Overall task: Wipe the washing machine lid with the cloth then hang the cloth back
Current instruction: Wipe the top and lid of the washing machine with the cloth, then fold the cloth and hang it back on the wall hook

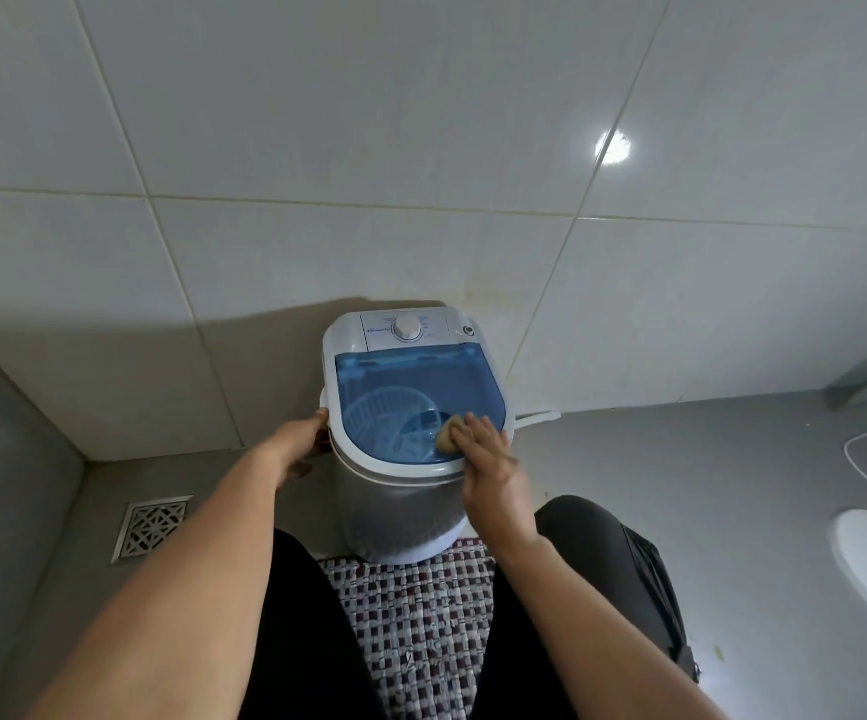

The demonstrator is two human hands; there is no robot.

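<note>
Head view. Right hand (491, 462) presses the cloth (447, 433) flat-fingered on the blue lid (410, 387) at its 5 o'clock edge; left hand (301, 441) grips the washer's (395, 511) 9 o'clock rim. Wiping appears under way; hanging the cloth remains.

Both forearms bare from the lower frame edge to the wrists; no sleeves in view, no watch, rings or bands visible. Left hand (300, 443) and right hand (491, 467) ungloved. Legs covered in dark clothing: black fabric over the left thigh (306, 631), a dark charcoal cloth over the right knee (592, 543) (a ribbed or stitched panel runs down its outer side). Feet out of view.
</note>
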